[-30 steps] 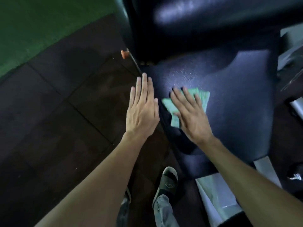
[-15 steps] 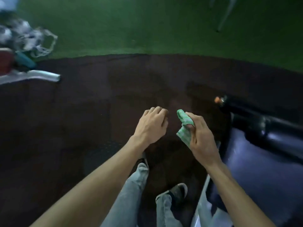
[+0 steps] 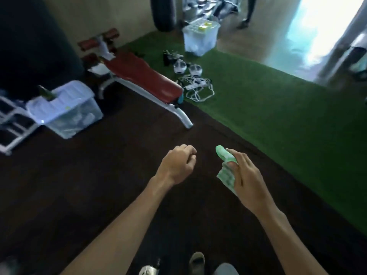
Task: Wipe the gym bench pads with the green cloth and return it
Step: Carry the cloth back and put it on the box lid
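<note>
Dim interior; blown-out daylight from doorway [image 3: 325, 26] upper right. Motion blur throughout, wide-angle bending at edges.

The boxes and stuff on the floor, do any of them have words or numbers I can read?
No readable words or numbers anywhere.
Far clear box: yellow patches on its lid, too blurred to read.
Near clear box: a small yellowish spot, too small to tell.
Red bench: no text shows.
Green cloth in the right hand: no print shows.
</note>
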`<state>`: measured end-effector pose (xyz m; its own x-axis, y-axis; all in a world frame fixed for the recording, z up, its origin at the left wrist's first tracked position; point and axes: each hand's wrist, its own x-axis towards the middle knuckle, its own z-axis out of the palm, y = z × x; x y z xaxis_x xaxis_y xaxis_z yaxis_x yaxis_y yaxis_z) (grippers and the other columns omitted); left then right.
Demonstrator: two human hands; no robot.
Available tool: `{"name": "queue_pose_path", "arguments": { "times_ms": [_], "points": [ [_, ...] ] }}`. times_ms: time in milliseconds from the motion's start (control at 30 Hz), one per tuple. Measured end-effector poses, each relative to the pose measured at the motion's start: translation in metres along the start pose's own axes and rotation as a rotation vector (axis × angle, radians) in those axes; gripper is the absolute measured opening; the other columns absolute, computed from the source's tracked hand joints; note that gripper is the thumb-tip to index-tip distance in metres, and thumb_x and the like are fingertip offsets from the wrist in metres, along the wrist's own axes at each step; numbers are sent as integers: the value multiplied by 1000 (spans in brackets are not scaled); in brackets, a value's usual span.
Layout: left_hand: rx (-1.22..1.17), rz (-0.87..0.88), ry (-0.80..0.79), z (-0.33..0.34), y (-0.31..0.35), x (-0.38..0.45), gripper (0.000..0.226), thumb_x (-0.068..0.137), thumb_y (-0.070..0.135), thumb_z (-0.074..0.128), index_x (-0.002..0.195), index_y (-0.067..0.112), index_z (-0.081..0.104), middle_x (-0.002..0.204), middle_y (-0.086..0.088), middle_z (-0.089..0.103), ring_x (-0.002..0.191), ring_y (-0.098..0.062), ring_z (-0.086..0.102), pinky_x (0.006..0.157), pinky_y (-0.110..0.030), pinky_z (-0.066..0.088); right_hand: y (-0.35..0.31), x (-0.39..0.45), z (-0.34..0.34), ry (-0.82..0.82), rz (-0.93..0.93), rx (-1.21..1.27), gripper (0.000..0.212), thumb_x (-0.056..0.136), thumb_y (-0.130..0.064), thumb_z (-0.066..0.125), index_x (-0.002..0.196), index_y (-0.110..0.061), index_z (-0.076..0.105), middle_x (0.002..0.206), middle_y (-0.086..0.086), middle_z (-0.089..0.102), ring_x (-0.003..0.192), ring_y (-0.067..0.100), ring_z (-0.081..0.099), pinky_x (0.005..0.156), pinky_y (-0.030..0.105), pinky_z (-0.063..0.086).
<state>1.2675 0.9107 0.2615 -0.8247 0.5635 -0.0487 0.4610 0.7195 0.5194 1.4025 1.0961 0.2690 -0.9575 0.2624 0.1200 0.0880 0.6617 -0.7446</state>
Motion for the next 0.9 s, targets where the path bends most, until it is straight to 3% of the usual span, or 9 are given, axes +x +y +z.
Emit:
{"name": "queue_pose_path", "arguments": {
  "times_ms": [133, 233, 333, 367, 500, 700, 900],
  "points": [
    [-51, -188, 137, -82, -85, 44, 25, 100, 33, 50, 119, 23, 64, 116, 5, 64, 110, -16, 58, 97, -43, 51, -46, 130, 55, -183, -158, -5, 40, 108, -22, 41, 147, -24, 48, 134, -13, 57, 121, 7, 57, 98, 18, 43],
    [-52, -299, 222, -132, -152, 81, 24, 99, 35, 49, 116, 26, 63, 114, 8, 62, 107, -14, 57, 96, -43, 52, -78, 227, 103, -295, -263, -1, 41, 108, -26, 39, 148, -25, 48, 139, -13, 56, 128, 6, 55, 104, 21, 44],
    [-30, -395, 256, -177, -219, 130, 23, 99, 34, 48, 113, 25, 64, 111, 7, 62, 106, -17, 58, 95, -45, 51, -106, 325, 157, -364, -345, 8, 40, 109, -22, 41, 147, -25, 49, 137, -14, 57, 125, 3, 55, 99, 5, 37],
    [-25, -420, 269, -191, -239, 148, 23, 99, 34, 49, 113, 24, 64, 110, 6, 62, 106, -18, 58, 95, -45, 51, -115, 358, 175, -378, -375, 9, 39, 109, -20, 42, 147, -24, 49, 137, -12, 57, 124, 3, 55, 100, 6, 38],
    [-34, -547, 327, -246, -312, 203, 25, 99, 30, 52, 118, 21, 66, 114, 2, 64, 107, -20, 61, 97, -45, 50, -162, 480, 249, -479, -490, -14, 40, 108, -20, 40, 148, -23, 48, 142, -8, 56, 127, 12, 55, 105, 34, 48],
    [-88, -775, 404, -315, -431, 241, 24, 98, 29, 56, 119, 22, 66, 115, 1, 65, 110, -21, 62, 96, -46, 52, -244, 616, 366, -648, -650, -66, 43, 108, -28, 37, 150, -23, 45, 143, -7, 56, 127, 19, 55, 108, 40, 47],
    [-109, -830, 428, -375, -582, 304, 29, 98, 30, 56, 122, 20, 66, 123, -3, 67, 115, -27, 64, 96, -47, 53, -315, 736, 511, -736, -696, -104, 48, 107, -28, 36, 156, -25, 37, 147, -3, 53, 133, 24, 50, 110, 46, 46]
  ]
}}
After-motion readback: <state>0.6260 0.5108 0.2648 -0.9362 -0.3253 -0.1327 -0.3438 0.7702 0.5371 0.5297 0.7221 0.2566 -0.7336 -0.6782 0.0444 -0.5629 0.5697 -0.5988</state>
